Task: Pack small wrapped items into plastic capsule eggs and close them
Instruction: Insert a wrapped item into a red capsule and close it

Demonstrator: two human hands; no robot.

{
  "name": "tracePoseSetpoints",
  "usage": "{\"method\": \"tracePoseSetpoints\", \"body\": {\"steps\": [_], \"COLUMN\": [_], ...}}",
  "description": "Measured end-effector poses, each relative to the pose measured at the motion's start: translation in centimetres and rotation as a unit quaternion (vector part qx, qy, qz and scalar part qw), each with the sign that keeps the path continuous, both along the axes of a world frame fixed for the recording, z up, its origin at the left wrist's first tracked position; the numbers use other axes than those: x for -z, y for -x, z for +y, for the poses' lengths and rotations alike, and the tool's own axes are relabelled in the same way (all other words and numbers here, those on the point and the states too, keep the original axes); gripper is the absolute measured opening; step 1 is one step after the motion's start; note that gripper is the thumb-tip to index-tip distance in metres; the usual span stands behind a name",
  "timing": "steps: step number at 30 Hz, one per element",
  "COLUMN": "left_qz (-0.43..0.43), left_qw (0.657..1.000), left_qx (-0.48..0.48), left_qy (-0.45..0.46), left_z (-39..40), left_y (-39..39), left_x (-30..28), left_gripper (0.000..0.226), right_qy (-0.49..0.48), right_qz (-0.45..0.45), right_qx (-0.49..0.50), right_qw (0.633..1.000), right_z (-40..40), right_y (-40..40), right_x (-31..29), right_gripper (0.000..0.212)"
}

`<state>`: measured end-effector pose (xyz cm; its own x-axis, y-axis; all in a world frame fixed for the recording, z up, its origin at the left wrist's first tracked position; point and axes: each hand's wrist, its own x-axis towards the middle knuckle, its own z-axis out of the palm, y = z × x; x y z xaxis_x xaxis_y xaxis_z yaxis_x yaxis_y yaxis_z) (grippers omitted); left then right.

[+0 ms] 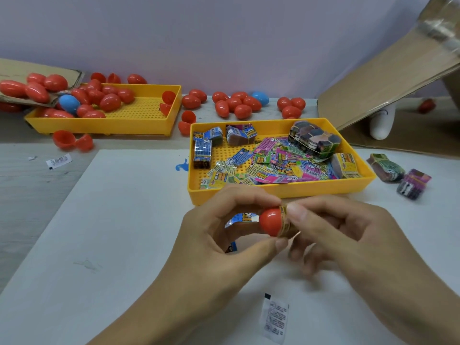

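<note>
My left hand [219, 235] pinches a red egg half [270, 221] between thumb and fingers above the white sheet. My right hand [331, 230] holds a wrapped item [286, 221] whose yellow-brown end sticks out of the half's mouth. Behind the hands, a yellow tray [281, 191] holds several colourful wrapped packets and small bundled stacks. A small blue packet [240, 217] shows under my left fingers.
A second yellow tray [104, 125] at back left holds several red eggs and a blue egg [68, 103]. More red eggs lie along the wall, open halves [72, 140] among them. Cardboard flap [373, 95] at right. White sachet [275, 319] near front. Two bundles [398, 175] right of the tray.
</note>
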<state>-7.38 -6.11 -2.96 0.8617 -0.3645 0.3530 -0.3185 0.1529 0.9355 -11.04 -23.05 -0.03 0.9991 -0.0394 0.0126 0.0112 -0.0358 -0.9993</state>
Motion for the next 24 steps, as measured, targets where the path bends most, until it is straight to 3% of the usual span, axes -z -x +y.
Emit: {"method": "tracePoseSetpoints", "body": {"steps": [4,8,11,14,16,21,24], "left_qz": [0.009,0.079,0.144,0.131,0.1,0.021,-0.018], "left_qw": [1.0,0.997,0.989,0.991,0.994,0.999,0.999], "left_qx": [0.01,-0.014,-0.007,-0.017,-0.038,-0.042,-0.026], "left_qy": [0.001,0.009,0.03,0.026,0.015,0.011,-0.006], "left_z": [0.0,0.0,-0.1,-0.2,-0.1,-0.1,-0.2], "left_y": [0.0,0.2,0.3,0.2,0.1,0.2,0.3], "left_x": [0.0,-0.7,-1.4,-1.3,-1.1,-0.4,-0.3], "left_gripper": [0.038,0.041,0.033,0.022,0.016,0.042,0.057], "right_qy": [-0.001,0.035,0.071,0.072,0.054,-0.021,-0.014], "right_qz": [-0.044,-0.105,-0.133,-0.147,-0.136,-0.018,0.031], "right_qx": [0.009,0.027,0.022,0.012,0.011,0.045,0.003], "right_qw": [0.999,0.993,0.988,0.986,0.989,0.999,0.999], "right_z": [-0.2,-0.3,-0.1,-0.1,-0.2,-0.3,0.0], "right_y": [0.1,0.2,0.4,0.4,0.4,0.0,0.0], "right_x": [-0.1,0.4,0.8,1.1,1.1,0.1,0.0], "right_gripper": [0.03,0.034,0.044,0.034,0.03,0.019,0.026]}}
